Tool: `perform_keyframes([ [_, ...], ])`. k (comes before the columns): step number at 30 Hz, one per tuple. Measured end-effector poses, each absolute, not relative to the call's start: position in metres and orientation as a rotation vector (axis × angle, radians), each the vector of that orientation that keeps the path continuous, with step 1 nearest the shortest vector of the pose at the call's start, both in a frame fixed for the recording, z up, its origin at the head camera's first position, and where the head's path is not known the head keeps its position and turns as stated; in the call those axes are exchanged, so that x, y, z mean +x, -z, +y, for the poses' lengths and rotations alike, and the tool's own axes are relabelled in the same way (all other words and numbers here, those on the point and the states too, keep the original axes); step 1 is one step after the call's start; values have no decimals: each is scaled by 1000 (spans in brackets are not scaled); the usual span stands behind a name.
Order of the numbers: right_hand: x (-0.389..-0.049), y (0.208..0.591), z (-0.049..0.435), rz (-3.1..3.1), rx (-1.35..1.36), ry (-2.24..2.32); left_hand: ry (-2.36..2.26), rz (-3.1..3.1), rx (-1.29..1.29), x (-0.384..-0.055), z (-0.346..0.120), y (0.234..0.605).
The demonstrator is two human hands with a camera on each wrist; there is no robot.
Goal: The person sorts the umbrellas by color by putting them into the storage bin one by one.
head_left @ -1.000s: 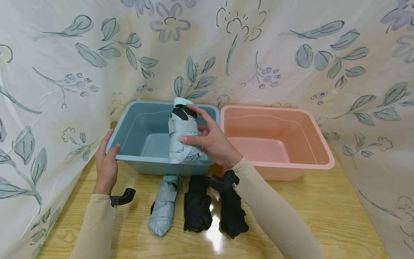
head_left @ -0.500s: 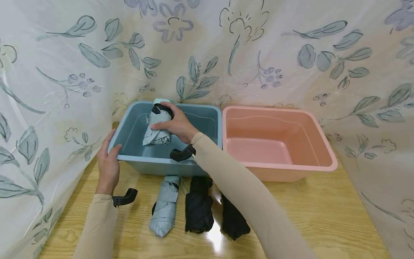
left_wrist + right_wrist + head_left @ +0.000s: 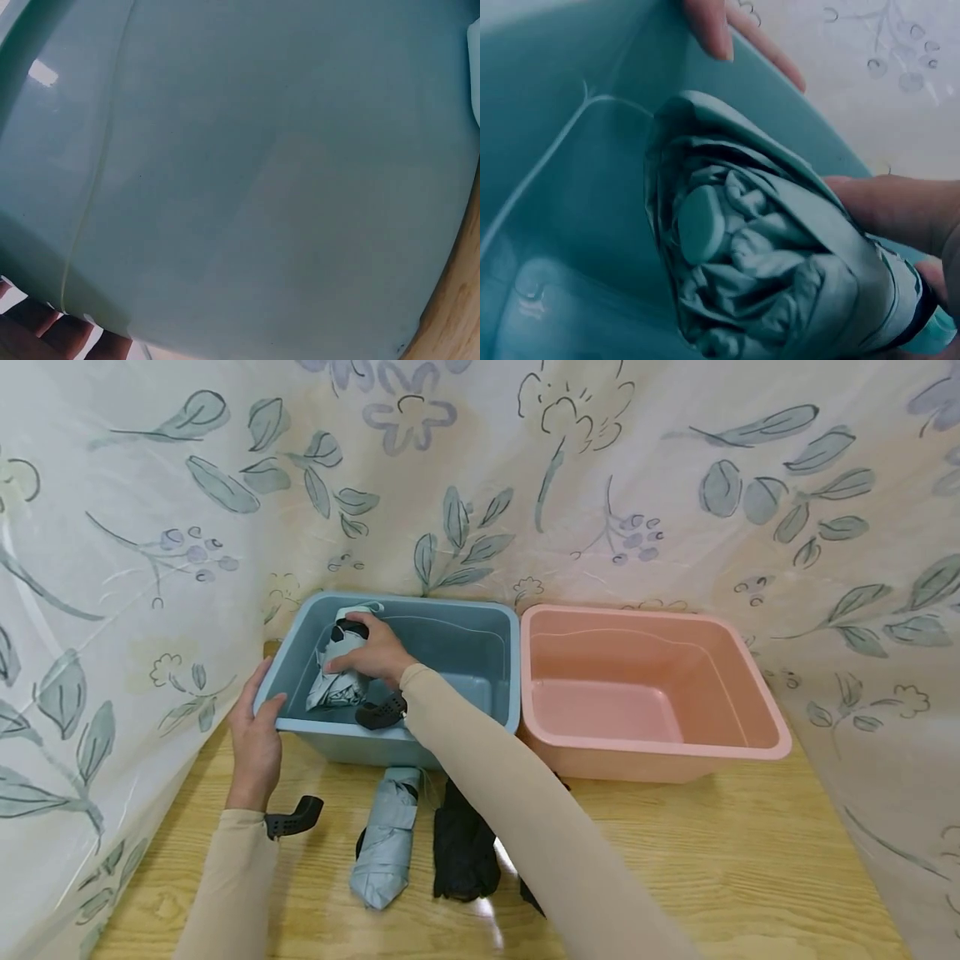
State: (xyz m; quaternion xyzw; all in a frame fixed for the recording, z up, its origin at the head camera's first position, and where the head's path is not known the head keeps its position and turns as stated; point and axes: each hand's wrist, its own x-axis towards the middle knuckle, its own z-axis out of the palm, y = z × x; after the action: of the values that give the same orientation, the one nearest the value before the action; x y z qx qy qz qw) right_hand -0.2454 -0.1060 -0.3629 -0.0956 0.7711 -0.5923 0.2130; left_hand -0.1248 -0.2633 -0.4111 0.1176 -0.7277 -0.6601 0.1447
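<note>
A folded light-blue umbrella [image 3: 336, 687] is down inside the left part of the blue bin [image 3: 480, 647], held by my right hand [image 3: 378, 652]. From the right wrist view I see the closed canopy [image 3: 780, 285] end-on, with the thumb [image 3: 900, 210] pressed along its side. My left hand [image 3: 255, 739] grips the bin's left rim, thumb on top. Fingers [image 3: 64, 334] of that hand show at the bin's edge in the left wrist view. In front of the bin lies another light-blue folded umbrella [image 3: 384, 843], beside a black one [image 3: 461, 852].
To the right, a pink bin [image 3: 652, 749] stands against the blue one on the wooden table [image 3: 735, 860]. Another black umbrella [image 3: 529, 897] is mostly hidden under my right forearm. Flowered sheeting [image 3: 480, 460] rises close behind the bins and at both sides.
My right hand has carried the light-blue umbrella leftward and down, from above the blue bin's right half into its left part. The left hand has kept its grip on the rim.
</note>
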Motion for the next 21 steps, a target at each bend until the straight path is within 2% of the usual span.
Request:
perform_keyframes([
  [21, -248, 372, -124, 2238, -302, 1447, 1891, -2042, 328, -128, -262, 413],
])
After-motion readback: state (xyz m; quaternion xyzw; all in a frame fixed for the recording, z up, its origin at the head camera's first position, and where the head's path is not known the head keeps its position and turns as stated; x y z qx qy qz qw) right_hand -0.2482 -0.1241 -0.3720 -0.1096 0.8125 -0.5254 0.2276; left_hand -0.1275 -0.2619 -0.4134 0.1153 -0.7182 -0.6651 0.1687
